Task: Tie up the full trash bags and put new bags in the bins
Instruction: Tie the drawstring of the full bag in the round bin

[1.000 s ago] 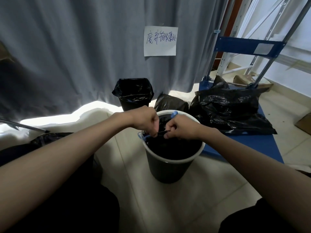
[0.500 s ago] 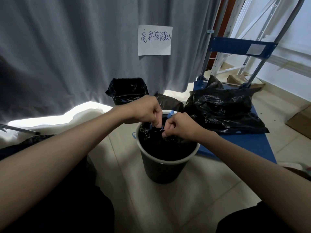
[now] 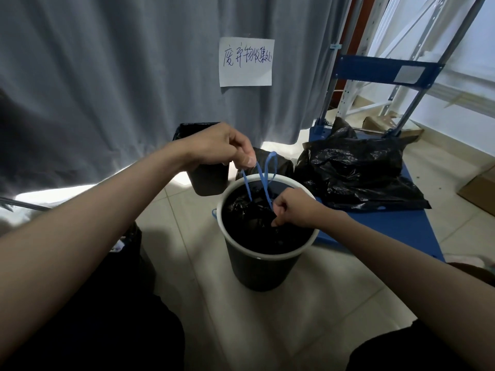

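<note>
Left hand: your left hand (image 3: 219, 147) has risen from the mouth of the bin since a second ago and now pinches the blue drawstring (image 3: 261, 174) between thumb and fingertips, lifting it above the rim.
Right hand: your right hand (image 3: 290, 208) sits low inside the bin, fingers curled round the other end of the drawstring and a gather of black plastic; exactly how much plastic it holds you cannot tell from here.
What changed: a second ago both hands were close together at the bag's neck; now they have drawn apart, one high and one low, and the string shows as loops between them.
What it means: this looks like cinching the mouth shut, so the knot itself is probably not yet made.
Bag being tied: the full bag (image 3: 257, 218) lies inside the white-rimmed bin (image 3: 263, 259) on the floor tiles straight in front of you, its top bunched toward the middle.
Already done: a filled black bag (image 3: 353, 172) rests on the blue cart (image 3: 396, 231) just right of the bin, and a smaller one (image 3: 278, 166) lies behind the rim.
Second bin: a black-lined bin (image 3: 206, 180) stands near the curtain (image 3: 107, 76), partly hidden by your left hand.
Sign: a handwritten paper note (image 3: 246, 61) hangs on the curtain.
Next, likely: keep pulling until the neck closes, then tie off and lift the bag out.
</note>
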### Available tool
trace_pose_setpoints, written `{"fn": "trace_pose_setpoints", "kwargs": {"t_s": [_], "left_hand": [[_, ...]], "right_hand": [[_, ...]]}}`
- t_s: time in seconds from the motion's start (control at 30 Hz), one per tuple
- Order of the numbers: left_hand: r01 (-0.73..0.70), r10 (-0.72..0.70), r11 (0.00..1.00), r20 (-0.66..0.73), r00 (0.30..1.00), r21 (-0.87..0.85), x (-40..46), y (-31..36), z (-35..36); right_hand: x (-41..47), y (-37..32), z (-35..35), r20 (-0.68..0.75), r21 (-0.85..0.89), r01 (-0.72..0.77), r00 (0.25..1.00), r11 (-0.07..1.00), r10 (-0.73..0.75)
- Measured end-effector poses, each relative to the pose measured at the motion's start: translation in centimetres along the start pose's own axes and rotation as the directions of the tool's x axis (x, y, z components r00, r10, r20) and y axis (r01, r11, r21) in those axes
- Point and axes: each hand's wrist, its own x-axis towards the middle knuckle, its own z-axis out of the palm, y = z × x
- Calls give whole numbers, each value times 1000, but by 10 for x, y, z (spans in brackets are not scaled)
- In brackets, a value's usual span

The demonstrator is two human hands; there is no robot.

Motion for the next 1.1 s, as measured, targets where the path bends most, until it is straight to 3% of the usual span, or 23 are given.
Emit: {"fn": "trace_pose_setpoints", "kwargs": {"t_s": [0.1,0.27,0.43,0.57,0.63,0.9,1.1], "left_hand": [[-54,52,997,-40,998,-51,2,6,4],[-132,124,980,-59,991,-147,0,15,16],[-179,172,973,-61,983,-142,6,7,20],[-20,33,970,-49,998,242,10,-21,29],[-16,17,945,1,1000,328,13,-32,45],[-45,43,931,13,999,362,27,-48,73],[-29,7,928,60,998,373,36,-63,87]], "right_hand": [[-4,-16,-7,-101,215,67,994,974,-46],[-7,-46,-15,-331,503,230,942,833,-60],[-6,-43,-17,-347,565,204,938,799,5],[-6,-31,-21,-336,572,141,939,808,75],[-7,-27,-21,-340,586,138,936,798,88],[-12,-32,-26,-351,614,171,933,770,73],[-16,-25,-43,-452,587,163,879,793,154]]}}
